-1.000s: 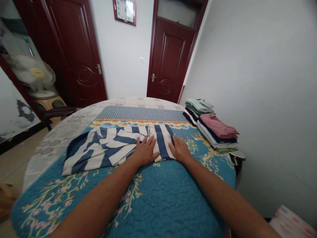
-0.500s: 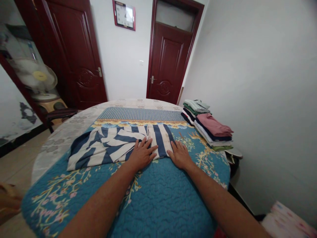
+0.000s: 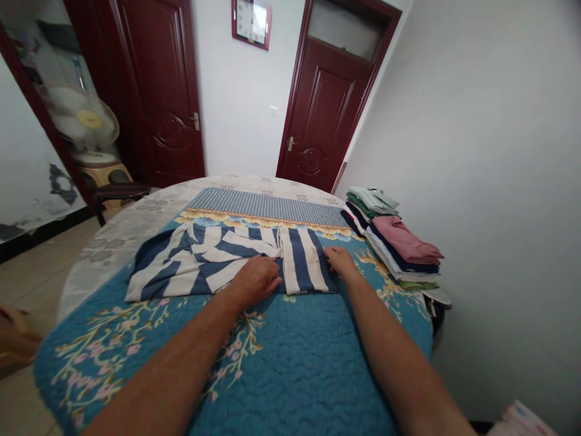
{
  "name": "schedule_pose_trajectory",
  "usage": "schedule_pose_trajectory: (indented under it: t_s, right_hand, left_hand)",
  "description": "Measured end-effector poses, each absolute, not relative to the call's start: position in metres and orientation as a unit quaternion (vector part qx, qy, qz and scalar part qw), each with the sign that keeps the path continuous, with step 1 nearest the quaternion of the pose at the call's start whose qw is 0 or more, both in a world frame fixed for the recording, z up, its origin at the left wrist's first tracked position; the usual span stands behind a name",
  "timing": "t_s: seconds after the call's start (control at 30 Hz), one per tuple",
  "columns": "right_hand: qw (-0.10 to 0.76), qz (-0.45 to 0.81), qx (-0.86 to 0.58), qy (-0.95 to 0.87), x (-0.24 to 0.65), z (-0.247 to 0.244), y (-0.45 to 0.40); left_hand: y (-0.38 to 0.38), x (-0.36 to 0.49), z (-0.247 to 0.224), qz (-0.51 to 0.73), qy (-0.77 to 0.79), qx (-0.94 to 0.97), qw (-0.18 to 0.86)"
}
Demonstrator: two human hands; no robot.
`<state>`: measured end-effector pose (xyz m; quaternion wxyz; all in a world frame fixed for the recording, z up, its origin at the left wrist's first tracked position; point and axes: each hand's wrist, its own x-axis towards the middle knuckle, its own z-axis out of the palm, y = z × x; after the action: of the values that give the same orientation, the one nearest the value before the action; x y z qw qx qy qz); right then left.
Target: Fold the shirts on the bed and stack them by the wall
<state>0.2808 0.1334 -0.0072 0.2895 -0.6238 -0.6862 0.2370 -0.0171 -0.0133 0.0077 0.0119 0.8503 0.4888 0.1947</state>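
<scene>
A garment with broad navy and cream stripes [image 3: 181, 266] lies across the quilted mat, bunched at its left and folded into a flat, smooth section at its right. My left hand [image 3: 258, 280] rests at the fold with its fingers curled into the cloth. At the garment's right edge, my right hand [image 3: 340, 263] has its fingers pinched together on the border. The fingertips of both hands are partly hidden, and I cannot tell the garment's exact kind.
A teal floral quilted mat [image 3: 290, 357] covers much of the round table, over a pale patterned tablecloth [image 3: 97, 257]. Stacked folded clothes [image 3: 403, 239] stand at the right by the wall. A fan [image 3: 86, 118] and a dark stool [image 3: 118, 192] are at the left.
My hands were lying flat with fingers spread on the cloth; now their fingers are curled in. The right hand has shifted to the garment's right edge. The view has turned slightly left.
</scene>
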Motion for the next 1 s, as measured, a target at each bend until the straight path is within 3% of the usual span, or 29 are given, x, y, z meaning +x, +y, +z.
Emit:
schedule_pose_trajectory:
  t_s: [0.2,0.47,1.0]
  right_hand:
    - [0.271,0.288,-0.657,-0.642,0.261,-0.004,0.148]
    - [0.259,0.150,-0.616,-0.729,0.248,-0.006,0.146]
    - [0.253,0.147,-0.625,-0.723,0.312,0.000,0.155]
  left_hand:
    - [-0.012,-0.026,0.015,0.195,0.559,0.805,-0.039]
    - [-0.008,-0.037,0.013,0.204,0.631,0.747,-0.053]
    - [-0.009,-0.048,0.015,0.224,0.677,0.695,-0.092]
